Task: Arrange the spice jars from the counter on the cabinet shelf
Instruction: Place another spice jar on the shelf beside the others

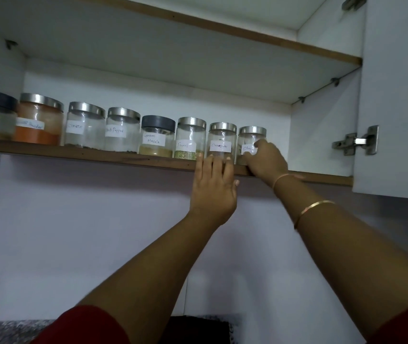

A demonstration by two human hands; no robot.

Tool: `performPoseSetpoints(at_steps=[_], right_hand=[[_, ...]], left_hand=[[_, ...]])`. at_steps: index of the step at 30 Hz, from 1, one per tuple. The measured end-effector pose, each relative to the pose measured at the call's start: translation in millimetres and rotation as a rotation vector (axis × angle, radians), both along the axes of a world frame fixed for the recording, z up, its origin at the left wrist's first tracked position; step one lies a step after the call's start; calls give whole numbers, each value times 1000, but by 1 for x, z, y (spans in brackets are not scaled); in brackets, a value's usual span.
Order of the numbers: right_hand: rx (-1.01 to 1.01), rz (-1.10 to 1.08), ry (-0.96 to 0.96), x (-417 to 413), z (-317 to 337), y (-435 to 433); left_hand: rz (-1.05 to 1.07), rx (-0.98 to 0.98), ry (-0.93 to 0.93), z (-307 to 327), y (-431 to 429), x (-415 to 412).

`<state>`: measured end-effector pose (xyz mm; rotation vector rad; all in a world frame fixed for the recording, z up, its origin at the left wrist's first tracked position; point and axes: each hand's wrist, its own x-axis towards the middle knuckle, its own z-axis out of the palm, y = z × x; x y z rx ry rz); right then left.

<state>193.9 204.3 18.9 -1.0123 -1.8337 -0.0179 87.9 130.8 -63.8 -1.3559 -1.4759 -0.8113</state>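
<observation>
Right grip [265, 158] clasps rightmost jar [247, 139].

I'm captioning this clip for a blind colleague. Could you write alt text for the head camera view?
A person's right hand grips the rightmost jar in a row of eight labelled spice jars on a cabinet shelf, while the left hand rests straight fingers against the Cinnamon jar beside it. The cabinet door stands open at right.
</observation>
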Motion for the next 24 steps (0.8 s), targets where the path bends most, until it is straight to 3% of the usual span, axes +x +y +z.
performPoseSetpoints(at_steps=[5, 8, 13, 17, 24], right_hand=[[342, 11, 57, -12, -53, -27], [437, 36, 76, -15, -86, -36], [413, 79, 76, -32, -142, -58], [374, 156, 10, -55, -195, -83], [62, 260, -58, -101, -312, -139]], left_hand=[[-23, -121, 5, -3, -13, -3], [-87, -150, -13, -17, -22, -7], [-200, -181, -3, -72, -45, -39], [-92, -284, 3, -133, -76, -92], [26, -527, -111, -241, -149, -158]])
